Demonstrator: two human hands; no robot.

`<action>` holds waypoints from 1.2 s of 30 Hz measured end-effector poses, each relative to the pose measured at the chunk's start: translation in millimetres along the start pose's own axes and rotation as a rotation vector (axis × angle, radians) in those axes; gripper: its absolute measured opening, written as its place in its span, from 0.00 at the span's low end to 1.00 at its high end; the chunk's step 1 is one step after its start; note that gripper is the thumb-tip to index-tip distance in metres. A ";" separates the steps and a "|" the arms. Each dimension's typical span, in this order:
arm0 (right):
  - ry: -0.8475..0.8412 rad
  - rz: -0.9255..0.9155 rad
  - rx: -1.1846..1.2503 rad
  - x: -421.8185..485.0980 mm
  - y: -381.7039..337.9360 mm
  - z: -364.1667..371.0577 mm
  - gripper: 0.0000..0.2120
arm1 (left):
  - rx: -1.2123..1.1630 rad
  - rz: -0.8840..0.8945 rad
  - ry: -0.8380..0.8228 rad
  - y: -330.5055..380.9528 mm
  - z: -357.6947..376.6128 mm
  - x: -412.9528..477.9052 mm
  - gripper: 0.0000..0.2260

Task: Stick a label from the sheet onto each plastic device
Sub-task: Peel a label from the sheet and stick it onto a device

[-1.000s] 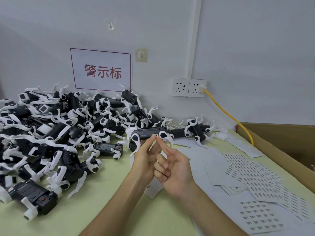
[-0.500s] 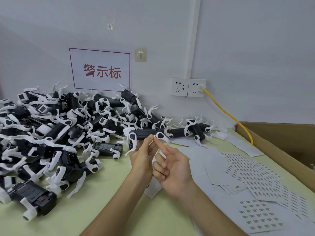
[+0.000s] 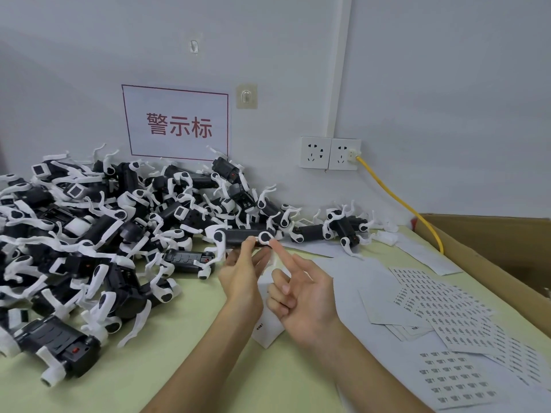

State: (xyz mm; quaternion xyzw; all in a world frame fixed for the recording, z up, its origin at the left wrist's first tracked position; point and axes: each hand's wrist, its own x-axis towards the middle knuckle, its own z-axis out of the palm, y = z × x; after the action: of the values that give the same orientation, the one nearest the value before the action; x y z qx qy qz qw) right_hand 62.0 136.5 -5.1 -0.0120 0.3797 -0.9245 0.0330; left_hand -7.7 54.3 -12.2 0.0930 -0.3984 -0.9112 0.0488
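One head view, left hand (image 3: pixel 242 277) pinching a black-and-white device (image 3: pixel 238 236) between thumb and fingertips above the table (image 3: pixel 179 368); right hand (image 3: pixel 305 296) with forefinger straight at the device's right end (other fingers curled, holding nothing); label sheets (image 3: pixel 456 380) lying right, device pile (image 3: pixel 89 234) left

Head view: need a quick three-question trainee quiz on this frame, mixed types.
1. True or false: the left hand holds a black-and-white device.
2. The label sheets lie: A) on the table, to the right of the right hand; B) on the wall; C) in the left hand.
3. Fill in: the cable plugged into the wall socket is ___.

Key: 1 true; 2 A; 3 yellow.
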 end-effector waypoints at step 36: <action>0.301 -0.492 -0.951 11.6 -10.2 -11.3 0.27 | 0.306 0.059 -0.469 -2.2 -5.4 -0.8 0.18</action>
State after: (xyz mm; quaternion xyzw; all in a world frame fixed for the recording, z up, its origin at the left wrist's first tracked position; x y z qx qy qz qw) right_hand 49.3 150.8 -6.0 0.0182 0.7416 -0.6232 -0.2475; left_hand -5.8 52.1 -17.2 -0.1258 -0.5344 -0.8352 -0.0331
